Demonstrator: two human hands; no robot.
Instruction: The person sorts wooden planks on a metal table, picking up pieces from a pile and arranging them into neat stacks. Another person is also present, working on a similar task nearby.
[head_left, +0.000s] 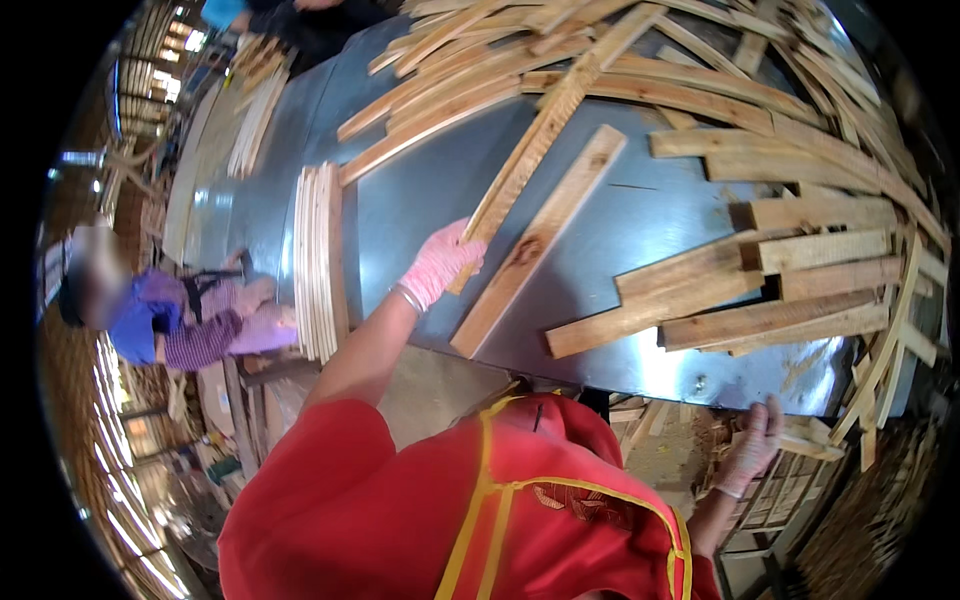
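In a pink-and-white knit glove, my left hand is closed around the near end of a long wooden plank. The plank slants away to the far right, over the pile of wood. Just right of it, a shorter board with a dark knot lies flat on the metal table. My right hand, gloved too, is at the table's front edge on the right. Its fingers are stretched out and nothing shows in them. Several short boards lie on the table beyond that hand.
An even stack of boards stands at the table's left. Loose planks cover the far side, and more strips heap along the right. A person in purple is at the left; another person's dark clothing shows at the far end.
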